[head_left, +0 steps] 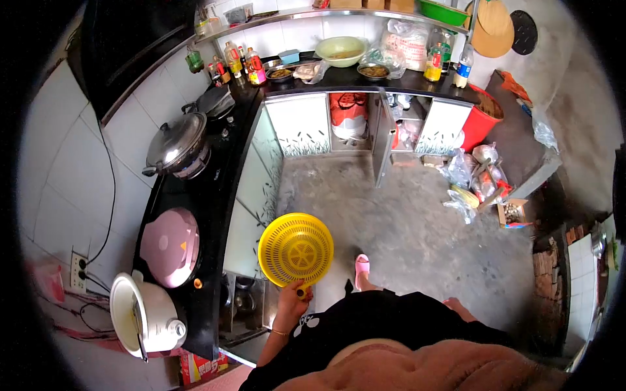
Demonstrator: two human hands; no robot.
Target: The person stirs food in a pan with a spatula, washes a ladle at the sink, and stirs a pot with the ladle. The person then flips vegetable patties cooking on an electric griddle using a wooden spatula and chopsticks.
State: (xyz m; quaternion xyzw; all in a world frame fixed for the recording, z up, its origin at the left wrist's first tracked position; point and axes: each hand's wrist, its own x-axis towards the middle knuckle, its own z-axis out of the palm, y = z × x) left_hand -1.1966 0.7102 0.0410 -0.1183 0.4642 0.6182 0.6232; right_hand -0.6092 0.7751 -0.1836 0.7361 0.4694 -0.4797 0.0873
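My left hand (295, 303) is closed on the near rim of a round yellow plastic colander (297, 220). The colander hangs over the floor beside the left-hand cabinets, with its slotted inside facing up and nothing in it. Below the hand, an open lower cabinet (244, 301) shows metal pots inside. On the black counter to the left are a pink round electric appliance (171, 247) and a white rice cooker (147, 319) without its lid, with a utensil leaning in it. My right hand is out of view.
A lidded steel pot (176, 140) sits on the stove. A cabinet door (383, 137) stands open into the room. Bags (486, 173) and a box (515, 213) lie on the floor at right, near a red bucket (479, 120). Bottles and a green bowl (341, 49) line the back counter.
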